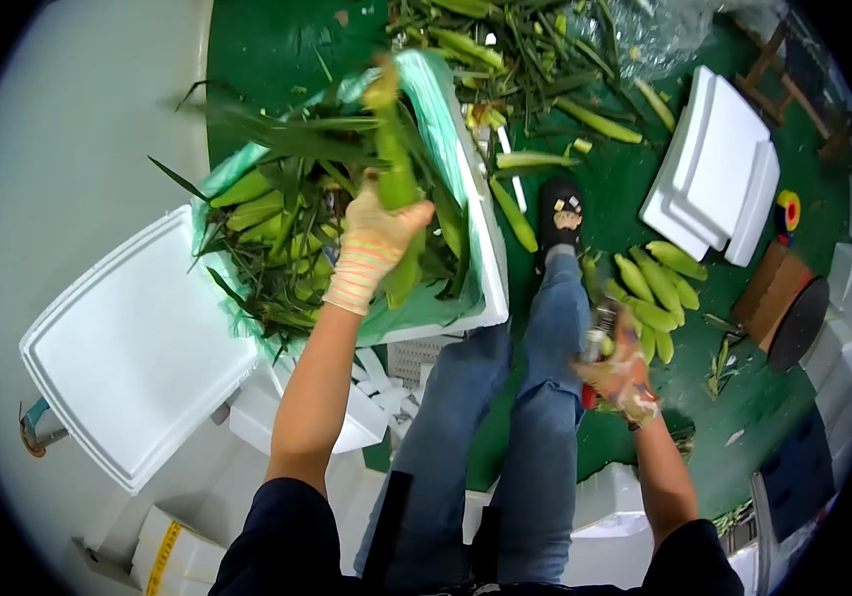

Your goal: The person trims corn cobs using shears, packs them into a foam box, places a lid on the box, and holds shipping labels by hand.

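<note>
My left hand (376,238), in a striped glove, is closed around a green ear of corn (396,164) with long leaves. It holds the ear over a white foam box (485,233) lined with green plastic. More leafy corn (267,214) lies inside the box. My right hand (619,368), in a stained glove, is wrapped round a metal tool (600,328) whose shape is blurred. Right beside that hand, a pile of trimmed green corn ears (659,283) rests on the green floor.
Cut leaves and husks (535,60) litter the floor beyond the box. White foam lids (709,164) lie at right, near a tape roll (788,211) and a cardboard piece (774,288). Another white lid (138,348) is at left. My shoe (560,214) stands between box and pile.
</note>
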Demonstrator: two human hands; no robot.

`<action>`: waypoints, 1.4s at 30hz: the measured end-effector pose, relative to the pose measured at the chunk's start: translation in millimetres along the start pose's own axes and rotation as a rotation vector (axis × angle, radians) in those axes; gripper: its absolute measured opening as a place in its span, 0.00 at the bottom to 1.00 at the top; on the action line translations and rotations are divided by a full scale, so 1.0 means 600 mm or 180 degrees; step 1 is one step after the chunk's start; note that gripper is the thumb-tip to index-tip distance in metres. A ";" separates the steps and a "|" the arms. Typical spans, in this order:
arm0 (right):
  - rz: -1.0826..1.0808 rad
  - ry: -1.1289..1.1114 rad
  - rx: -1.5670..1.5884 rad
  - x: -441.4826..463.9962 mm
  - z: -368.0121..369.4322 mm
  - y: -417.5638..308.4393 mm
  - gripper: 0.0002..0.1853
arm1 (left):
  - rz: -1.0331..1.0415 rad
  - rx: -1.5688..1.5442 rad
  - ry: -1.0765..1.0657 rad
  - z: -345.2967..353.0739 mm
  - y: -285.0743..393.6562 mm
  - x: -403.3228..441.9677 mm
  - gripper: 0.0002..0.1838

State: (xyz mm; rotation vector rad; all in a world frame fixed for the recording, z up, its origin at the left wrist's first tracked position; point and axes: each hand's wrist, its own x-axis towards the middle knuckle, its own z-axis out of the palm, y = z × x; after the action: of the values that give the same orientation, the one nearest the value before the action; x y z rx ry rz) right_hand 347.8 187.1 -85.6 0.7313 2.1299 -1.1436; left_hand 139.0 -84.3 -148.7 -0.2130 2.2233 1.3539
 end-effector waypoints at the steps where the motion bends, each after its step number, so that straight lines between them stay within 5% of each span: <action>1: -0.0152 -0.0412 0.0140 0.011 -0.025 -0.074 0.43 | 0.0040 0.0407 -0.0033 0.004 0.040 0.008 0.33; 4: -0.1236 -0.0277 -0.0124 0.056 -0.044 -0.164 0.35 | -0.0424 0.1908 -0.0248 0.012 0.198 0.015 0.35; 5: -0.1637 -0.0096 -0.0432 0.076 -0.043 -0.168 0.35 | -0.0045 0.2753 -0.0114 0.015 0.246 0.011 0.33; 7: -0.1065 -0.0877 0.0222 0.109 -0.083 -0.220 0.38 | 0.0277 0.2822 -0.0314 0.008 0.281 0.018 0.30; 9: -0.1066 -0.0620 -0.0221 0.131 -0.102 -0.237 0.35 | 0.0538 0.2914 -0.0285 0.006 0.292 0.027 0.29; 10: -0.0962 -0.0996 0.0583 0.151 -0.110 -0.231 0.36 | 0.0803 0.3038 -0.0269 0.006 0.298 0.031 0.29; 13: -0.0608 -0.1361 0.0425 0.170 -0.171 -0.300 0.34 | 0.0843 0.3221 -0.0492 0.022 0.335 0.043 0.30; 15: -0.1061 -0.1372 0.0742 0.207 -0.192 -0.313 0.31 | 0.0758 0.3232 -0.0610 0.034 0.357 0.059 0.30; 17: -0.0445 -0.1601 0.1063 0.230 -0.220 -0.317 0.23 | 0.0664 0.3252 -0.0736 0.042 0.371 0.077 0.30; 19: -0.0981 -0.1565 0.0645 0.266 -0.240 -0.329 0.17 | 0.0723 0.2969 -0.0357 0.045 0.374 0.106 0.30; 20: -0.0648 -0.1921 0.1027 0.286 -0.251 -0.338 0.14 | 0.0625 0.2994 -0.0327 0.044 0.387 0.121 0.31; 23: -0.0372 -0.1388 0.1782 0.333 -0.255 -0.351 0.11 | 0.0632 0.2544 0.0148 0.030 0.397 0.156 0.30; 24: -0.0724 -0.1275 0.1719 0.349 -0.266 -0.351 0.11 | 0.1092 0.2290 0.0376 0.019 0.368 0.169 0.27; 26: -0.2337 -0.0923 0.0689 0.356 -0.280 -0.347 0.10 | 0.0764 0.0437 0.0334 -0.017 0.372 0.185 0.18; 27: -0.0776 -0.1655 0.1672 0.323 -0.277 -0.358 0.10 | 0.0510 -0.0297 0.0490 -0.032 0.390 0.181 0.15; 28: -0.0853 -0.1675 0.0836 0.301 -0.269 -0.353 0.15 | 0.0275 -0.1294 0.0704 -0.045 0.390 0.183 0.13; 30: -0.0959 -0.1546 0.0035 0.233 -0.262 -0.345 0.39 | -0.0140 -0.3287 0.1307 -0.071 0.367 0.222 0.11; 32: -0.0598 -0.1600 -0.0475 0.203 -0.224 -0.319 0.48 | -0.0206 -0.3784 0.1847 -0.081 0.337 0.227 0.11; 35: -0.0675 -0.0921 -0.0282 0.191 -0.129 -0.262 0.44 | -0.1031 -0.4363 0.2391 -0.068 0.320 0.216 0.10; 41: -0.1458 0.0157 -0.0402 0.212 -0.141 -0.328 0.42 | -0.2144 -0.4411 0.1915 -0.018 0.288 0.164 0.14; 42: -0.1694 0.0460 -0.0412 0.214 -0.138 -0.326 0.35 | -0.2234 -0.4368 0.1980 -0.011 0.290 0.155 0.14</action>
State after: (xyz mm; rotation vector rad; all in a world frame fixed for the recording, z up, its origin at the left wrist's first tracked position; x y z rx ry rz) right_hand 103.7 188.5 -39.3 0.1891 2.5835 -1.2231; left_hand -10.6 6.9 -57.9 -1.8411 0.8989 2.2278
